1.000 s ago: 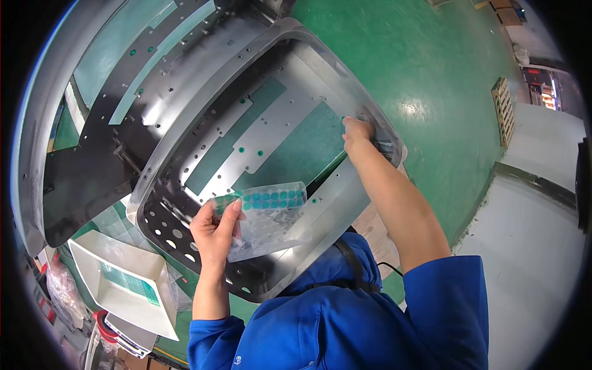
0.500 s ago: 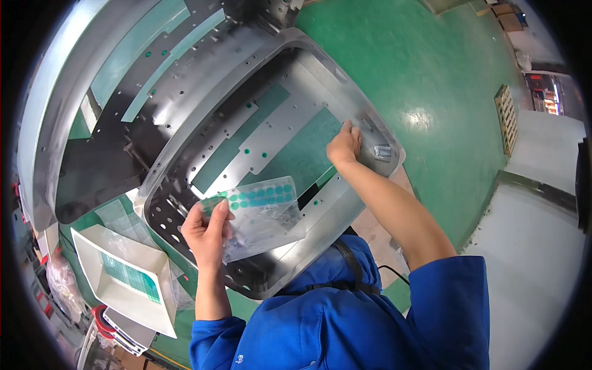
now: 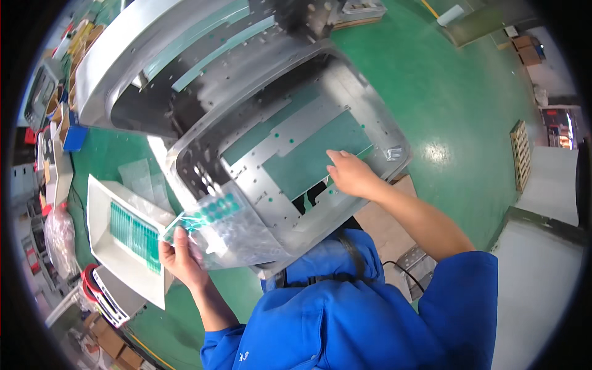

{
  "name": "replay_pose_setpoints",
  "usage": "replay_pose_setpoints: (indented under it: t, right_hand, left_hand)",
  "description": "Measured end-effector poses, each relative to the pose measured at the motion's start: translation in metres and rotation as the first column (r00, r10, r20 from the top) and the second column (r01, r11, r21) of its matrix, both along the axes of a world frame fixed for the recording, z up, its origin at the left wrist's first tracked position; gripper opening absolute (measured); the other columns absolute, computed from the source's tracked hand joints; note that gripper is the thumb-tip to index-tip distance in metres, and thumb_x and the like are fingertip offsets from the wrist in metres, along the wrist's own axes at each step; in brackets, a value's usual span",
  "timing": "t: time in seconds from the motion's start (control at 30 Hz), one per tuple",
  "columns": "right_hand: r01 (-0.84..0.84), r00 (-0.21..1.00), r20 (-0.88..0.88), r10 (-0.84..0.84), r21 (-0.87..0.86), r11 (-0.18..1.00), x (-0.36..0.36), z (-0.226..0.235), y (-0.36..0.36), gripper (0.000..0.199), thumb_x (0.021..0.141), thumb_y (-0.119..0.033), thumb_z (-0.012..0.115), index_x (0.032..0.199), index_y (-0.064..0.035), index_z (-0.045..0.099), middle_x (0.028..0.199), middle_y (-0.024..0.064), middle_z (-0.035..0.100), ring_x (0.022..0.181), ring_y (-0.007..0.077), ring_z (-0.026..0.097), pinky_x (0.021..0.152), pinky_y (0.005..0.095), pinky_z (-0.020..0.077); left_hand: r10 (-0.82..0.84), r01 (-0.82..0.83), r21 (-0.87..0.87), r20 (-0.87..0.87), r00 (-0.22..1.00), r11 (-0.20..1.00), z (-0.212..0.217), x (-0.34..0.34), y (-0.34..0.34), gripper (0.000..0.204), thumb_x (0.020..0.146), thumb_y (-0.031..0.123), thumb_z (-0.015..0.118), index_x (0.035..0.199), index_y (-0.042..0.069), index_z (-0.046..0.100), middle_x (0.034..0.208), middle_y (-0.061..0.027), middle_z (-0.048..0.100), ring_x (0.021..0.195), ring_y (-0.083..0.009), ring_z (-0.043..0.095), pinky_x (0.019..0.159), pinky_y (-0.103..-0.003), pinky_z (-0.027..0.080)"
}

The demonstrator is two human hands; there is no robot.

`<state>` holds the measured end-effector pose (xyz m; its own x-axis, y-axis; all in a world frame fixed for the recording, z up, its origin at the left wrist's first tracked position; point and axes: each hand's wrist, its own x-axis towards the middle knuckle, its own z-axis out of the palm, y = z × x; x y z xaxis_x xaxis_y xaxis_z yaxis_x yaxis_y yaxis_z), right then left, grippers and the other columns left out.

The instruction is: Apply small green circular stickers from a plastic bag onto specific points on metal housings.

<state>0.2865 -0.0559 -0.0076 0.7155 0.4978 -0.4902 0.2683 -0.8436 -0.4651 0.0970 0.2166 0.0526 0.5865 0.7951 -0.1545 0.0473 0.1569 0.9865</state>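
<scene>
Floor in glossy green paint (image 3: pixel 456 98) spreads behind everything. Over its upper left stands a large curved shell of silver-grey metal (image 3: pixel 117 68), cut off by the top edge and blurred at its far end. In front of the person lies a rounded, tray-like shell of brushed grey metal (image 3: pixel 308 120); a clear sheet covers its near left corner, so the holes there are hard to make out. A flat, dull-teal rectangular area (image 3: pixel 314 154) fills much of its base. To the left, a white flared box (image 3: pixel 98 216) holds green striped sheeting (image 3: pixel 135 237), its right side partly behind the left hand (image 3: pixel 185 258).

That hand pinches the clear, glossy plastic sheet (image 3: pixel 246 234) by its upper left corner, thumb on top, the other fingers mostly hidden beneath. Round green stickers (image 3: pixel 216 208) run along the sheet's upper part, blurred by glare. The right hand (image 3: pixel 353 176) is loosely spread, index finger stretched and thumb apart, over the teal area's near edge; whether its fingertips touch is hard to tell.

The left forearm rises steeply, wrist bent; the right reaches in from the lower right, palm down.
</scene>
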Motion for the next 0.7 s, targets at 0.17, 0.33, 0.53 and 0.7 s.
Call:
replay_pose_setpoints:
  t: [0.17,0.33,0.53,0.7]
  right_hand:
    - [-0.355,0.935,0.04,0.353,0.11,0.928,-0.035,0.021,-0.027,0.034,0.085,-0.032,0.046,0.098,-0.0026,0.056,0.091,0.0148,0.057,0.089,0.0315,0.053,0.078,0.0378,0.0413]
    - [-0.519,0.841,0.237,0.486,0.107,0.848,-0.06,0.022,-0.031,0.031,0.08,-0.037,0.052,0.073,-0.0077,0.057,0.069,0.008,0.054,0.069,0.0264,0.053,0.064,0.0375,0.0404]
    - [-0.592,0.78,0.389,0.49,0.205,0.779,-0.066,0.026,-0.032,0.027,0.072,-0.037,0.06,0.065,-0.0111,0.059,0.062,0.0049,0.053,0.059,0.0248,0.052,0.052,0.0345,0.0396]
    - [-0.497,0.859,0.297,0.417,0.291,0.817,-0.061,0.116,-0.01,0.027,0.073,-0.034,0.061,0.062,-0.0097,0.061,0.056,0.0067,0.055,0.053,0.0245,0.054,0.047,0.0328,0.0389]
  left_hand:
    - [0.209,-0.225,0.048,0.22,0.953,0.973,-0.005,-0.053,0.035,0.007,0.083,0.008,0.054,0.086,0.002,0.056,0.08,-0.0043,0.059,0.069,-0.0081,0.053,0.063,-0.02,0.042]
    - [0.267,-0.325,0.151,0.31,0.912,0.933,-0.004,-0.125,0.07,0.01,0.082,0.002,0.053,0.09,-0.002,0.057,0.084,-0.0087,0.061,0.073,-0.0104,0.057,0.068,-0.021,0.045]
    - [0.405,-0.466,0.289,0.247,0.88,0.836,0.009,-0.207,0.087,0.006,0.081,0.002,0.056,0.086,-0.002,0.057,0.078,-0.0068,0.061,0.069,-0.0094,0.057,0.062,-0.019,0.045]
    - [0.361,-0.38,0.233,0.12,0.925,0.895,-0.011,-0.249,0.073,0.01,0.081,0.006,0.054,0.089,0.0,0.053,0.085,-0.0069,0.058,0.074,-0.0094,0.053,0.069,-0.023,0.044]
